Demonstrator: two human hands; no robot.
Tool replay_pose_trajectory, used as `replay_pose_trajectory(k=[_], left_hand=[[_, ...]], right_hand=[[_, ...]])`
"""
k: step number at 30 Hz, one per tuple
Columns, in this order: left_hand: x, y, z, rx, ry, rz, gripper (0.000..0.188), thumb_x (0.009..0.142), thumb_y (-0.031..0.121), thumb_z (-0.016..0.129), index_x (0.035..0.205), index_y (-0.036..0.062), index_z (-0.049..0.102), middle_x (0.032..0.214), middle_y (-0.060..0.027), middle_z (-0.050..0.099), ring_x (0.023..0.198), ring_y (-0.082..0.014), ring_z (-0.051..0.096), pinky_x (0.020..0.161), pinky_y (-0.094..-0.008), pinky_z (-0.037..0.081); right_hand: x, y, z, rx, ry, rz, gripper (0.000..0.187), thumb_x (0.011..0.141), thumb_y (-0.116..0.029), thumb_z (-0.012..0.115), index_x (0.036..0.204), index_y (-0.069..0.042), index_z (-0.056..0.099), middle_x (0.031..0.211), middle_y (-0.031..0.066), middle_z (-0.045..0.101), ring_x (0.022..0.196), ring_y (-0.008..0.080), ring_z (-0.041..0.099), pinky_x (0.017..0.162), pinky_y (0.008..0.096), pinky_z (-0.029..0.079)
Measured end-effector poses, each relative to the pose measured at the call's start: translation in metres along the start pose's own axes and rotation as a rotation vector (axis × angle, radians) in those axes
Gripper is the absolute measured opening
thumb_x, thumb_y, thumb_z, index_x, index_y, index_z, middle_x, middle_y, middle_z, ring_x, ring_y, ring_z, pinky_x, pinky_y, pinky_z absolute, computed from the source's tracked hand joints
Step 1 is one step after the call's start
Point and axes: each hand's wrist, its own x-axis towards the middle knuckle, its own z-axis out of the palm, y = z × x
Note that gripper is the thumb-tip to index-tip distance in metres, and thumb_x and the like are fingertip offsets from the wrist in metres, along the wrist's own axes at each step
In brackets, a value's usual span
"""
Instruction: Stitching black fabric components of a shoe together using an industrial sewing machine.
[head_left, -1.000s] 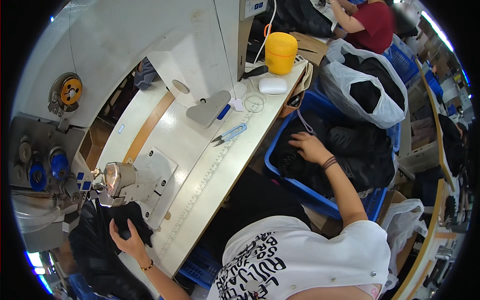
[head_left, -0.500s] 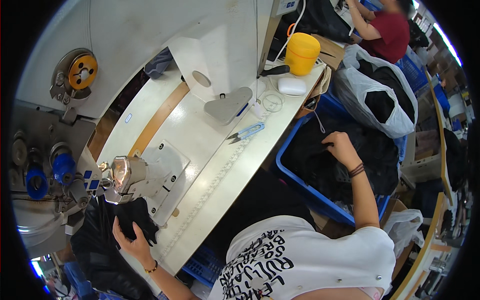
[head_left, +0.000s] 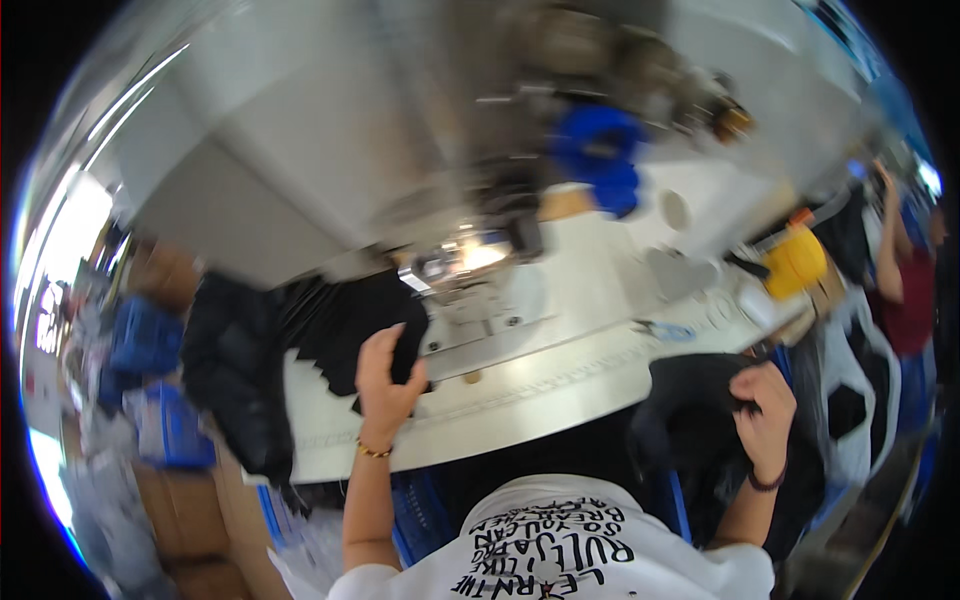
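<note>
My left hand [head_left: 386,385] lies at the near edge of a fanned stack of black fabric pieces [head_left: 350,325], left of the sewing machine's shiny metal presser area [head_left: 465,265]. Its thumb stands apart from the fingers, and nothing is gripped in it. On the right, my right hand [head_left: 766,412] pinches a black fabric piece [head_left: 690,395] by one end. The piece is raised over the table's right front edge and blurred by motion. Black padded cloth [head_left: 235,370] hangs over the table's left end.
Blue-handled thread snips [head_left: 668,331] lie on the white table [head_left: 560,385], near a yellow container [head_left: 797,263]. A white plastic bag [head_left: 860,390] with black cloth stands at right. Cardboard boxes [head_left: 180,510] and a blue crate [head_left: 178,425] are at left. Another person [head_left: 908,300] sits far right.
The view has swung left. My right hand has lifted a black fabric piece from the blue bin toward the table. My left hand stays by the black fabric at the machine.
</note>
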Motion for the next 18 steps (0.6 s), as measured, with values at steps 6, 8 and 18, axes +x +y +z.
replay_pose_trajectory(k=[6, 8, 18], left_hand=[[-0.033, 0.003, -0.016, -0.045, -0.072, -0.076, 0.047, 0.068, 0.012, 0.064, 0.112, 0.0023, 0.051, 0.105, -0.0155, 0.052, 0.098, -0.0302, 0.051, 0.085, -0.0359, 0.043], [-0.047, 0.005, -0.019, -0.060, -0.080, -0.130, 0.047, 0.069, 0.013, 0.062, 0.114, 0.0028, 0.050, 0.105, -0.0154, 0.051, 0.097, -0.0304, 0.051, 0.085, -0.0357, 0.042], [-0.112, -0.007, -0.013, 0.071, -0.060, -0.240, 0.049, 0.069, 0.017, 0.059, 0.115, 0.0047, 0.049, 0.107, -0.0146, 0.050, 0.098, -0.0302, 0.049, 0.085, -0.0365, 0.041]], right_hand=[[0.035, -0.034, 0.030, 0.213, -0.040, -0.223, 0.018, 0.052, 0.010, 0.049, 0.066, -0.001, 0.048, 0.068, 0.0112, 0.054, 0.060, 0.0274, 0.051, 0.056, 0.0322, 0.040], [0.035, -0.034, 0.040, 0.247, -0.093, -0.297, 0.010, 0.064, 0.001, 0.054, 0.070, -0.004, 0.047, 0.071, 0.0116, 0.054, 0.063, 0.0266, 0.050, 0.059, 0.0323, 0.040], [0.095, -0.004, 0.124, 0.751, -0.028, -1.082, 0.013, 0.070, -0.004, 0.056, 0.082, -0.004, 0.059, 0.086, 0.0125, 0.061, 0.076, 0.0296, 0.056, 0.070, 0.0377, 0.043]])
